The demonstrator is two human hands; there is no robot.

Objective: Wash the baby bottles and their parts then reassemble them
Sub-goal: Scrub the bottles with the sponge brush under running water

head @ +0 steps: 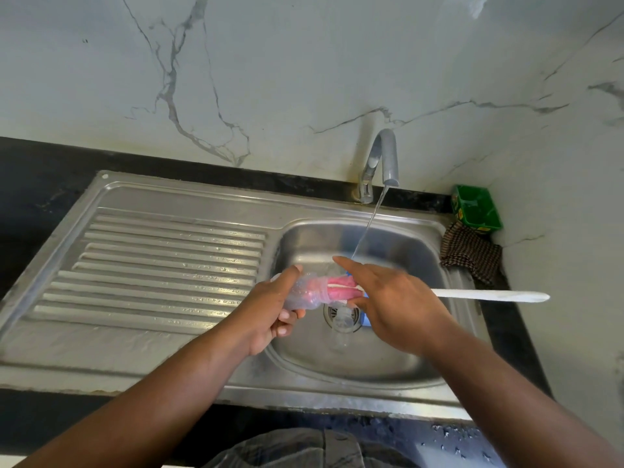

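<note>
My left hand (pixel 274 307) grips a clear baby bottle (pixel 305 291), held on its side over the sink basin (pixel 398 346). A bottle brush with a pink sponge head (pixel 339 288) sits at the bottle's mouth, partly inside. My right hand (pixel 393 304) holds the brush near the head, index finger stretched out; its long white handle (pixel 489 295) sticks out to the right. A clear teat (pixel 341 327) lies over the drain, and a blue part (pixel 365 320) shows under my right hand. Water runs from the tap (pixel 383 163) into the basin.
The steel drainboard (pixel 162 265) lies to the left of the basin. A green tub (pixel 476 209) and a checked cloth (pixel 471 253) sit at the back right corner. Black counter (pixel 40 184) surrounds the sink, with a marble wall behind.
</note>
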